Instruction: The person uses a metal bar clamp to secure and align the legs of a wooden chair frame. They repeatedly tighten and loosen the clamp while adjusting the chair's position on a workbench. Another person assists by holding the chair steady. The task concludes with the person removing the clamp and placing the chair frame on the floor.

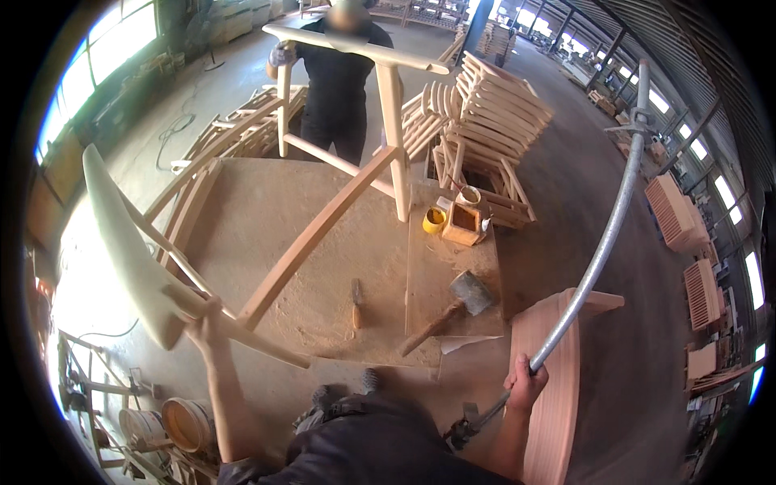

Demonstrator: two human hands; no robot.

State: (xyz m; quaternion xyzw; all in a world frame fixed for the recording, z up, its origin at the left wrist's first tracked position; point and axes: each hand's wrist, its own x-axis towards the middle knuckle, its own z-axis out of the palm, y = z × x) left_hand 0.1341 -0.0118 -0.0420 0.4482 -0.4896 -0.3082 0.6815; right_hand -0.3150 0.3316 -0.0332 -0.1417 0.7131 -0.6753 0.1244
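A pale wooden chair frame (pixel 303 250) spans the workbench (pixel 242 206), raised at a tilt. My left hand (pixel 208 327) grips its near leg, just beside the wide curved piece (pixel 133 250) at the left. Across the bench, a person in dark clothes holds the frame's far end with a gloved hand (pixel 282 55). In my right hand (pixel 526 381) is a long metal pipe clamp (pixel 602 250), its bar rising far up to the right, with one jaw (pixel 462 432) low by my body. On the bench lie a chisel (pixel 356 305) and a mallet (pixel 469 295), touched by neither hand.
A yellow cup (pixel 434 220), a small wooden box (pixel 463 224) and a white pot (pixel 468 196) stand on the bench's right part. Stacked chair frames (pixel 497 109) rise behind. Curved boards (pixel 546 388) are right of me. Buckets (pixel 188 424) stand at lower left.
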